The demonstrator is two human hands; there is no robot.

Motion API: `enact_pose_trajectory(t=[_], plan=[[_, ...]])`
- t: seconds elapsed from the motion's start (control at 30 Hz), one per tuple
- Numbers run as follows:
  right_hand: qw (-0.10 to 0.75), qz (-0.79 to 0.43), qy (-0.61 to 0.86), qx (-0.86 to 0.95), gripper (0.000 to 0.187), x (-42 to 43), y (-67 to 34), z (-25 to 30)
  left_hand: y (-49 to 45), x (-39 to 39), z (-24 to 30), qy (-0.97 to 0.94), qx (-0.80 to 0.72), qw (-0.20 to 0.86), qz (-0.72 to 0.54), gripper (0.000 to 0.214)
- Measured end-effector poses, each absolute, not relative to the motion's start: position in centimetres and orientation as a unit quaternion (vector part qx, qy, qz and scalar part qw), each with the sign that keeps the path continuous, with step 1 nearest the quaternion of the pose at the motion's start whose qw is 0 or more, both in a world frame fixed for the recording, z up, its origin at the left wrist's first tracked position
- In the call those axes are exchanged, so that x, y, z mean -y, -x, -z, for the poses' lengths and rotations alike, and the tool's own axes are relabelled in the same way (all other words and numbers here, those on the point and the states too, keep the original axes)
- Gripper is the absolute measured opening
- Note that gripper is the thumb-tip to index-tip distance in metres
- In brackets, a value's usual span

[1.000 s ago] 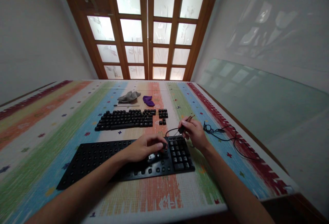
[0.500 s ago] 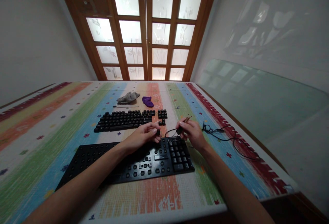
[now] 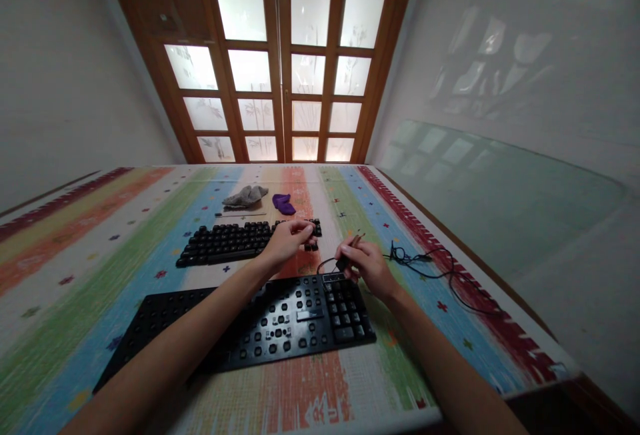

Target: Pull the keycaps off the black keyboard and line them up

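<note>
My left hand (image 3: 289, 243) is pinched over the right end of the loose black keycaps (image 3: 225, 243), which lie in rows behind the keyboard. The keycap in its fingertips is hard to tell from those behind it. My right hand (image 3: 367, 265) is closed round a thin brown two-pronged tool (image 3: 357, 239) and a small black block (image 3: 342, 262), just above the keyboard's far right corner. Below lies the black keyboard (image 3: 280, 348), its main area bare of caps apart from the switch posts. Its number pad (image 3: 345, 312) still carries keycaps. My left forearm hides part of the board.
A grey cloth (image 3: 245, 197) and a purple cloth (image 3: 284, 204) lie farther back, with a thin stick (image 3: 243, 214) in front of the grey one. The keyboard's black cable (image 3: 425, 260) is coiled at the right. A striped tablecloth (image 3: 90, 255) covers the table.
My left hand has moved forward, from above the keyboard to the loose keycaps, with its fingers still pinched. The right hand stays near the same spot, slightly turned. The view has tilted up a little.
</note>
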State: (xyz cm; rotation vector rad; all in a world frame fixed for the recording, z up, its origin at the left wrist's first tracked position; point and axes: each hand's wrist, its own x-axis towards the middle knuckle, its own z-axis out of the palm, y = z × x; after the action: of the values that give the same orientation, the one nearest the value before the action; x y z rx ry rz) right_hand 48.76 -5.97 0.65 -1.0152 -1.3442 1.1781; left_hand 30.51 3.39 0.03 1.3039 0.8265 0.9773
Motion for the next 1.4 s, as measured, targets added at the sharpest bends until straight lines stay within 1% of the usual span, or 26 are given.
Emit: enact_pose_trajectory(t=[0.1, 0.23, 0.33, 0.57, 0.67, 0.9, 1.17, 1.4], plan=[[0.513, -0.492, 0.421, 0.564, 0.037, 6.0, -48.7, -0.8, -31.6, -4.0, 0.4, -0.608, -0.355, 0.578, -0.413, 0.029], [0.512, -0.490, 0.418, 0.568, 0.037, 6.2, -48.6, -0.9, -32.5, -4.2, 0.8, -0.662, -0.342, 0.535, -0.399, 0.013], [0.511, -0.493, 0.415, 0.569, 0.037, 6.3, -48.4, -1.1, -32.9, -3.9, 1.0, -0.696, -0.343, 0.495, -0.391, 0.009], [0.514, -0.490, 0.414, 0.570, 0.038, 6.3, -48.6, -1.0, -33.6, -3.2, 1.2, -0.758, -0.339, 0.454, -0.322, 0.014], [0.509, -0.488, 0.418, 0.573, 0.038, 6.3, -48.8, -0.7, -33.6, -3.2, 1.3, -0.773, -0.351, 0.419, -0.322, 0.014], [0.503, -0.483, 0.423, 0.578, 0.040, 6.2, -48.7, -0.5, -33.1, -3.3, 1.2, -0.813, -0.364, 0.296, -0.344, 0.019], [0.497, -0.477, 0.425, 0.587, 0.038, 6.2, -48.7, -0.6, -32.6, -3.4, 1.5, -0.834, -0.345, 0.237, -0.359, 0.024], [0.499, -0.477, 0.418, 0.590, 0.039, 6.3, -48.6, -0.8, -32.0, -3.6, 1.5, -0.882, -0.306, 0.168, -0.317, 0.034]])
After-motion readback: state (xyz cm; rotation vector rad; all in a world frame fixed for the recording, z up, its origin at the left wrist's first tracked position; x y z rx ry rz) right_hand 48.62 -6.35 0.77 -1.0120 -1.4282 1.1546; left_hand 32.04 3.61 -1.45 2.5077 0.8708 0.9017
